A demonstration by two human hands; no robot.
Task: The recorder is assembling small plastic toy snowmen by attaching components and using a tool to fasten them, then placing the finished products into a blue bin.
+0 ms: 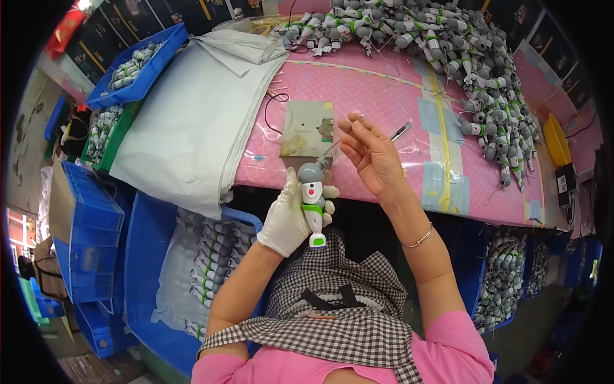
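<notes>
My left hand (pixel 288 221), in a white glove, is wrapped around a snowman-shaped figure (pixel 312 198) with a grey round top, white body, red dots and a green scarf band. The figure stands upright in front of me, its narrow foot with a green patch pointing down. From its grey top a thin cord (pixel 331 149) runs up and right. My bare right hand (pixel 369 150) is raised beside it, fingers curled in a pinch on the cord. Just beyond the figure, a grey metal box (pixel 300 131) rests on the pink-covered table (pixel 384 89).
A pen-like cutter (pixel 401 132) lies right of the box. White sheets (pixel 192 115) cover the table's left side. Many similar figures (pixel 489 115) are piled along the back and right. Blue bins (pixel 144 275) with more figures stand below and at left. A yellow container (pixel 558 141) is far right.
</notes>
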